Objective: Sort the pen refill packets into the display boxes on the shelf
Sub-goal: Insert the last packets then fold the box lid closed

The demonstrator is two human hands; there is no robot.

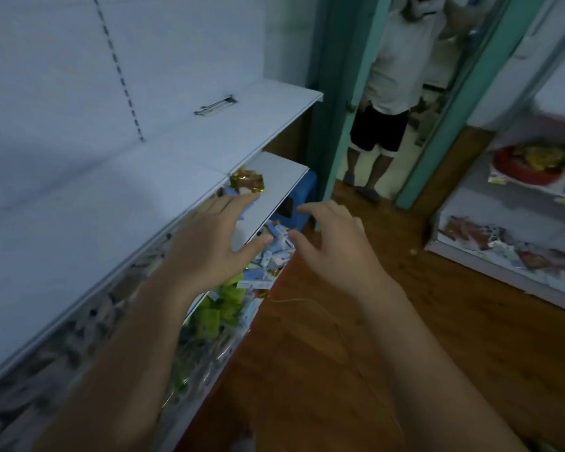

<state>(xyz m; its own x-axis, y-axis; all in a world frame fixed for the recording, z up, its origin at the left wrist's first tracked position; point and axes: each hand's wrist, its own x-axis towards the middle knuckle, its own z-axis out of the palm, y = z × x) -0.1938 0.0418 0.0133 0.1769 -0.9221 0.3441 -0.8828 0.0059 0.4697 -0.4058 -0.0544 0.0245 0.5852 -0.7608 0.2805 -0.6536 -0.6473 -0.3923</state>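
My left hand (206, 243) hovers with spread fingers over the front edge of the middle white shelf (274, 181), holding nothing. My right hand (333, 249) is beside it over the floor, fingers loosely bent and empty. Below both hands, on the lowest shelf, lie several small packets: blue and white ones (271, 256) and green ones (222, 308). A gold and green foil packet (247, 181) sits on the middle shelf just past my left fingertips. The picture is blurred, so I cannot make out display boxes.
A bare white top shelf (144, 177) runs along the left with a metal bracket (215, 105) on it. A blue stool (294, 207) stands past the shelf end. A person (392, 93) stands in the green doorway. Another stocked shelf (516, 223) is at right, across the wooden floor (356, 353).
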